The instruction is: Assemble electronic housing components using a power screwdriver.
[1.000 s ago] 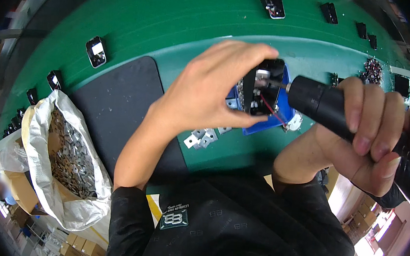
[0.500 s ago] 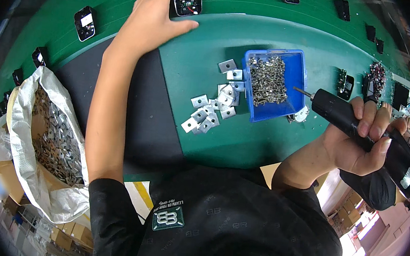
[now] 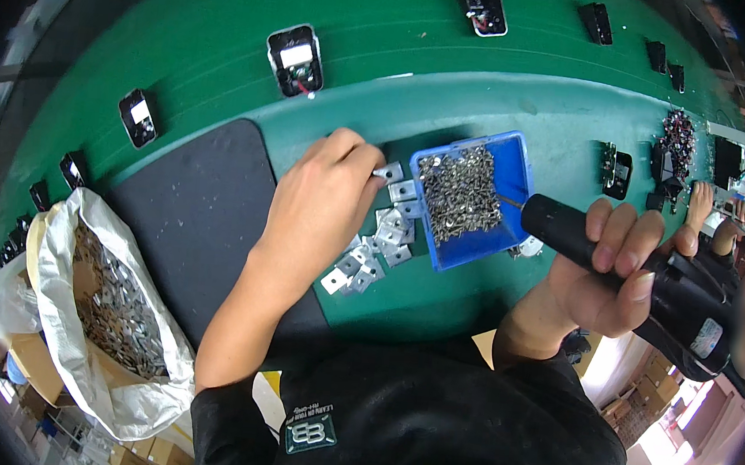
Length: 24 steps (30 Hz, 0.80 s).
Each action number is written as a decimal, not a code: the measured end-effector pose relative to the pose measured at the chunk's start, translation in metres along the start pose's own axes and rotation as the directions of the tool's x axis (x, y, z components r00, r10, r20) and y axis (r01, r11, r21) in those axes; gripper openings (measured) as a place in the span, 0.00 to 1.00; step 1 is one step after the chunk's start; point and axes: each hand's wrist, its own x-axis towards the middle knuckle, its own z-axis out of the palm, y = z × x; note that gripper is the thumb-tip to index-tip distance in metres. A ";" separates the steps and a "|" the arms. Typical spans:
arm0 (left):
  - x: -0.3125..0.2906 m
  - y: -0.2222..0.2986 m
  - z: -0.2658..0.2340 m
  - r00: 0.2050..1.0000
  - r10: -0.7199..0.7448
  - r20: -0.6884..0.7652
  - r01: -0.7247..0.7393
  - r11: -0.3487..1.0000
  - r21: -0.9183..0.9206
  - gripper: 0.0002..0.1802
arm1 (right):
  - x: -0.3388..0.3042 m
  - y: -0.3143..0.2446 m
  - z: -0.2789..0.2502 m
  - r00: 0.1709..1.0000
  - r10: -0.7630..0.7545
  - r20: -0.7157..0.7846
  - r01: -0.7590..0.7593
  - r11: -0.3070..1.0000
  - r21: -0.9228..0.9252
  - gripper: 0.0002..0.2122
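My left hand is closed, its fingertips pinching the edge of a small square metal plate with a hole in it. That plate lies at the far end of a loose pile of similar silvery plates. My right hand grips a black electric screwdriver. The screwdriver's bit points left, over the blue bin. Inside the bin is a heap of small metal screws. How deep the tip reaches among the screws I cannot tell.
A black mat lies left of the plates. Beside it stands a white sack of metal parts. Open black housings, such as one with a white label, line the green surface beyond. A co-worker's hand shows at far right.
My left hand has come back from a black housing at the far side to the plates and pinched one. The screwdriver tip has moved closer to the screws. The view has shifted.
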 end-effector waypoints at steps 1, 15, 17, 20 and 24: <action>0.001 0.003 -0.002 0.998 -0.051 0.045 0.051 0.999 0.016 0.10 | -0.002 0.004 -0.001 1.000 -0.015 -0.001 0.015 1.000 -0.004 0.24; 0.040 0.010 -0.006 0.998 -0.059 0.027 0.058 0.998 0.034 0.09 | -0.001 -0.004 -0.025 0.997 -0.025 0.072 0.021 0.998 0.053 0.23; 0.063 0.015 -0.014 0.998 -0.016 -0.064 0.017 1.000 0.005 0.08 | 0.000 -0.007 -0.027 0.997 -0.007 0.081 0.003 0.999 0.054 0.23; 0.107 0.020 -0.024 0.966 0.135 -0.220 -0.127 0.991 0.050 0.08 | 0.002 -0.009 -0.025 0.988 0.056 0.143 -0.070 0.993 0.096 0.23; 0.166 0.012 -0.012 0.894 0.238 -0.378 -0.190 0.969 0.160 0.10 | 0.002 -0.013 -0.027 0.972 0.135 0.192 -0.163 0.977 0.136 0.26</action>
